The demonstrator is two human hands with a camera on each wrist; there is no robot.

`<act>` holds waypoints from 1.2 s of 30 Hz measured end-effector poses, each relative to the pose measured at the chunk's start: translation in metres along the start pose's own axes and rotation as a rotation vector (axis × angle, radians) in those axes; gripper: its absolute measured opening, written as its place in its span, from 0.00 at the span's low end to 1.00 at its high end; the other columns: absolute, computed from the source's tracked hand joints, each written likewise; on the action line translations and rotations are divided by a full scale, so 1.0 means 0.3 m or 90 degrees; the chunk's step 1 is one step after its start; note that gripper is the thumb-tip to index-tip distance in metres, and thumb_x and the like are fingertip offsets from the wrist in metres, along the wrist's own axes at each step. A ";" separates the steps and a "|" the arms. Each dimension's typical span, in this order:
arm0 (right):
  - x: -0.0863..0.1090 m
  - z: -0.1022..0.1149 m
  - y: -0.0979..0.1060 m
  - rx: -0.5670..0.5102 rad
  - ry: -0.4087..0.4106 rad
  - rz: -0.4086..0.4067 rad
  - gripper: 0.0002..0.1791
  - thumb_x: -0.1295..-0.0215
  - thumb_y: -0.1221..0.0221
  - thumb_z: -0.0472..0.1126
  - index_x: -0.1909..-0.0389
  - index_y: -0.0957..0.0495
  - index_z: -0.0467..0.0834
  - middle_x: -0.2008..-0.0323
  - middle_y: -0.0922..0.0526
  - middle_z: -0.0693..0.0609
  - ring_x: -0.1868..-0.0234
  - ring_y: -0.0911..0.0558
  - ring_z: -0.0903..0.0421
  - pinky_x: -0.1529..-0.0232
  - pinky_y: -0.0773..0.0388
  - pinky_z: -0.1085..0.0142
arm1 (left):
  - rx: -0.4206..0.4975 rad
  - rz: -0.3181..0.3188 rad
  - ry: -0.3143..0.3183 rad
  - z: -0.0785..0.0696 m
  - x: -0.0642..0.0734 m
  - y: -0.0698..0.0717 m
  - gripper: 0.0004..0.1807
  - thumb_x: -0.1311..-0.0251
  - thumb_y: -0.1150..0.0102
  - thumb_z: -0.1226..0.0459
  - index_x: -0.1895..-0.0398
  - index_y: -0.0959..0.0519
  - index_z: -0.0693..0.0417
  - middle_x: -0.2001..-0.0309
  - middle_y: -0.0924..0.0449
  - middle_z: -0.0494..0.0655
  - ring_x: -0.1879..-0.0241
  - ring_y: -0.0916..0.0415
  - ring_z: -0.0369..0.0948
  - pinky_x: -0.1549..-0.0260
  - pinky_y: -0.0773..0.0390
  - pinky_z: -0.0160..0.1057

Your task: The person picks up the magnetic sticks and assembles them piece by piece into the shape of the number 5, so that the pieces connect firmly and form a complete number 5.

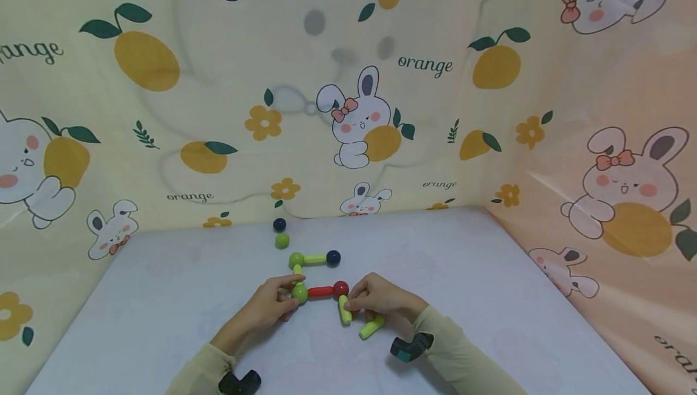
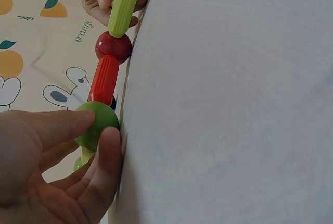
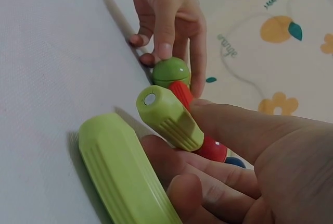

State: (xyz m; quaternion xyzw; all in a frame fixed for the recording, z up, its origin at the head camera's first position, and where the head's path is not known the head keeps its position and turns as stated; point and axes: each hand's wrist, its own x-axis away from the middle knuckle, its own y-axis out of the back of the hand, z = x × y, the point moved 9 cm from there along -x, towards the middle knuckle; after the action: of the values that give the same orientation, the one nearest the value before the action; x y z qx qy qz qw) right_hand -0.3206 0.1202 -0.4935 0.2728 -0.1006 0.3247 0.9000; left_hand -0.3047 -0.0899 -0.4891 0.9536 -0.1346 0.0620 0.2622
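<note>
My left hand grips a green ball between thumb and fingers. From that ball a red magnetic stick runs right to a red ball. My right hand pinches a yellow-green magnetic stick, whose far end meets the red ball; a silvery disc shows in its near end. Behind the gripped ball, a short yellow-green stick, partly hidden by fingers, leads to another green ball. A further yellow-green stick joins that one to a dark blue ball.
One loose yellow-green stick lies on the white table beneath the right hand. Toward the back, a separate green ball and dark blue ball sit close together. A printed cloth hangs behind the table.
</note>
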 end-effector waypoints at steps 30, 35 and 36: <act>-0.030 0.000 0.061 -0.060 0.053 -0.089 0.18 0.27 0.41 0.48 0.45 0.24 0.40 0.55 0.19 0.49 0.70 0.22 0.57 0.71 0.28 0.67 | 0.003 0.006 -0.026 -0.010 0.001 -0.002 0.28 0.35 0.41 0.73 0.31 0.27 0.53 0.42 0.23 0.59 0.76 0.23 0.40 0.74 0.21 0.36; -0.042 0.002 0.049 -0.056 0.087 -0.062 0.19 0.26 0.42 0.45 0.39 0.25 0.42 0.49 0.19 0.46 0.67 0.21 0.56 0.69 0.27 0.68 | 0.003 0.005 -0.022 -0.009 0.002 0.000 0.28 0.35 0.41 0.73 0.31 0.27 0.52 0.42 0.23 0.59 0.76 0.23 0.40 0.74 0.21 0.36; -0.043 0.002 0.047 -0.051 0.091 -0.058 0.19 0.26 0.42 0.44 0.38 0.25 0.43 0.48 0.19 0.46 0.66 0.21 0.56 0.69 0.27 0.68 | 0.003 0.004 -0.022 -0.010 0.002 0.000 0.28 0.35 0.41 0.73 0.31 0.27 0.52 0.42 0.23 0.59 0.76 0.23 0.40 0.74 0.21 0.36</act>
State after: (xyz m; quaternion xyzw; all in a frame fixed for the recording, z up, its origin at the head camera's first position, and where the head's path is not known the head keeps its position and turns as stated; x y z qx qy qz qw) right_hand -0.3395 0.1220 -0.4915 0.2171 -0.0370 0.2981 0.9288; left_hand -0.3042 -0.0886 -0.4866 0.9547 -0.1422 0.0468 0.2573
